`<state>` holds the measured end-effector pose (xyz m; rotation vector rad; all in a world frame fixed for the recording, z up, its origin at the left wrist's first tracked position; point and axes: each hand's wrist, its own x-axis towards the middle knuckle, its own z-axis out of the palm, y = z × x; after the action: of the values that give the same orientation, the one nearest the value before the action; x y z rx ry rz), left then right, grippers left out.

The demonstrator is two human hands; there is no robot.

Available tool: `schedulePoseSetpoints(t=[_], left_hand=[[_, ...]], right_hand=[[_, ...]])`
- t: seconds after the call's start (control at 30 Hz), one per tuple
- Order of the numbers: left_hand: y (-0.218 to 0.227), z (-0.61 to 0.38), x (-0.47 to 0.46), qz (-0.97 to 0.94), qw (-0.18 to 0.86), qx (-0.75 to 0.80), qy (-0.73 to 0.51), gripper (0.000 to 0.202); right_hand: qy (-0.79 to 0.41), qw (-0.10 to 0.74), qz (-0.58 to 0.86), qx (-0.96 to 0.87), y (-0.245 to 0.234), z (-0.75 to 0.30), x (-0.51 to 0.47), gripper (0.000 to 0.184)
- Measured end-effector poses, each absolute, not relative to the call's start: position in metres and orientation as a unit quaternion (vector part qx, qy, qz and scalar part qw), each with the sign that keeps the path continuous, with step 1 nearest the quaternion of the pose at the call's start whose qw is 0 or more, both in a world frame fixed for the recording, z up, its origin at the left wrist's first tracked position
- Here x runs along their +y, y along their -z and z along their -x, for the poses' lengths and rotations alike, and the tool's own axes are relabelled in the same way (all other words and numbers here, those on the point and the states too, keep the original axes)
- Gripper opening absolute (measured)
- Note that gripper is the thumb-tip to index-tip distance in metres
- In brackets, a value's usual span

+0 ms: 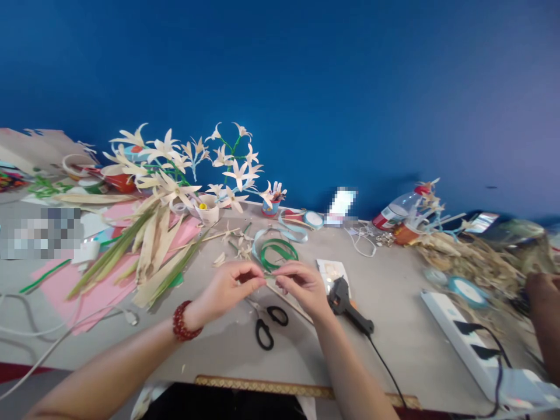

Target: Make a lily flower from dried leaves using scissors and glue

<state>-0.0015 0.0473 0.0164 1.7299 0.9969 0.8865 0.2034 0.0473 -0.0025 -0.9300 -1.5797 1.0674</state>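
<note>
My left hand point(231, 287), with a red bead bracelet point(184, 322) on the wrist, and my right hand point(301, 286) meet above the grey table point(394, 291). Both pinch a thin small piece between the fingertips; it is too small to name. A loop of green ribbon point(277, 252) lies just behind the hands. Black-handled scissors point(268, 324) lie on the table right below them. A black glue gun point(347, 306) rests just right of my right hand, its cord running toward me.
Cream craft flowers point(175, 169) on green stems stand at the back left above long dried leaves point(153, 251) on pink paper. A white power strip point(472, 344) lies at right. Dried husks point(472, 256) pile up at back right. Another person's hand point(542, 291) shows at the right edge.
</note>
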Motion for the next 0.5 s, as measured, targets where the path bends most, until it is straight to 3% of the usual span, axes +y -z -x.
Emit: schedulePoseSetpoints(t=[0.33,0.4,0.5], left_hand=[[-0.001,0.008,0.047,-0.849,0.09,0.344,-0.39,0.013],[-0.001,0.007,0.047,-0.862,0.054,0.349,-0.364,0.014],[-0.003,0.005,0.047,-0.865,0.083,0.348,-0.352,0.016]], right_hand=[[-0.53,0.509,0.422,-0.53,0.012,-0.19,0.044,0.016],[-0.559,0.503,0.427,-0.502,0.013,-0.189,0.045,0.016],[-0.581,0.494,0.428,-0.485,0.015,-0.187,0.045,0.015]])
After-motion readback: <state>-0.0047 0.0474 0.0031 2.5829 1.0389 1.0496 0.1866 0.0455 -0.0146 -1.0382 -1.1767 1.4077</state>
